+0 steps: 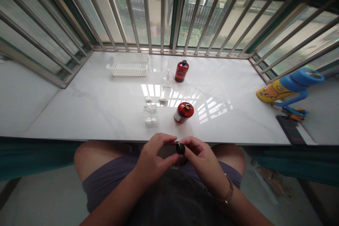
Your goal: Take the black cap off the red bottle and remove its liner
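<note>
A small black cap (180,148) is held between my two hands, just off the table's front edge. My right hand (200,155) pinches it between thumb and fingers. The thumb of my left hand (157,153) touches the cap's lower left side, and its index finger reaches just above it. An uncapped red-brown bottle (184,112) stands on the table beyond my hands, its mouth showing. Farther back stands a second red-brown bottle (181,71) with a black cap on. Left of the near bottle lies a clear plastic package (150,114).
A white perforated basket (129,72) sits at the back left. Crumpled white pieces (163,100) and another clear item (167,78) lie mid-table. At the right are a blue and yellow flask (288,86) and a dark phone (291,130). Metal bars line the window behind the white table (227,123).
</note>
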{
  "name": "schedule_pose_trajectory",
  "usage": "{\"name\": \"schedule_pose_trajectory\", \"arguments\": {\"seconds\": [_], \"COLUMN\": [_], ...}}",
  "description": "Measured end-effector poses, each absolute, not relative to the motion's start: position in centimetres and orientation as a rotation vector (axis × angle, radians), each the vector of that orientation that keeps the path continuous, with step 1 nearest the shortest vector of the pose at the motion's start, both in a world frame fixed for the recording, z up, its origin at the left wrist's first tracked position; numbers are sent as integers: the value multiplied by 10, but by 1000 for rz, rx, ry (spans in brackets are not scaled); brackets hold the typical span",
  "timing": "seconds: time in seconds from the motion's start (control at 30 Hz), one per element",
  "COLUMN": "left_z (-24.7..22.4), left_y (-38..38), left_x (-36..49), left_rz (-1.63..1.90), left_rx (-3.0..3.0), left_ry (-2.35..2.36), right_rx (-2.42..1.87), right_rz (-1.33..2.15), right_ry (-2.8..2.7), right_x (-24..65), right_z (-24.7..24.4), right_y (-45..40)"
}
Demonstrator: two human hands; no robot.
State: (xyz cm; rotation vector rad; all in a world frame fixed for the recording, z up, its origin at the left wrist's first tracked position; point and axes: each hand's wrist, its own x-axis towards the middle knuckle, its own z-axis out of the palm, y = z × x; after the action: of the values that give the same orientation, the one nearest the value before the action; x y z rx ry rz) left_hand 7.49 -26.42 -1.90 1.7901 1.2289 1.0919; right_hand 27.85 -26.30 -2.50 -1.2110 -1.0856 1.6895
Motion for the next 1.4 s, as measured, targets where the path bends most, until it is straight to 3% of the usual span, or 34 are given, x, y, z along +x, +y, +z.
{"name": "schedule_pose_trajectory", "arguments": {"seconds": [0.3,0.47,1.03,1.4], "left_z": [-26,-30,-56,-51], "left_y": [-270,-272,-257,-247], "left_x": [81,81,81,42], "left_rz": [991,1000,993,897], "left_rx": [1426,1345,976,1598], "left_ry": [1264,1239,1192,1359], "right_rx": [-1507,-1448,-1379,-1182], "right_rz": [1152,1071,1496,1785], "right_ry": [-1473,-1568,-1232,-1004], "right_x": [277,278,269,243], "right_z": [-18,-14,-43,-62], "right_y": [-269,-269,-248,-233]}}
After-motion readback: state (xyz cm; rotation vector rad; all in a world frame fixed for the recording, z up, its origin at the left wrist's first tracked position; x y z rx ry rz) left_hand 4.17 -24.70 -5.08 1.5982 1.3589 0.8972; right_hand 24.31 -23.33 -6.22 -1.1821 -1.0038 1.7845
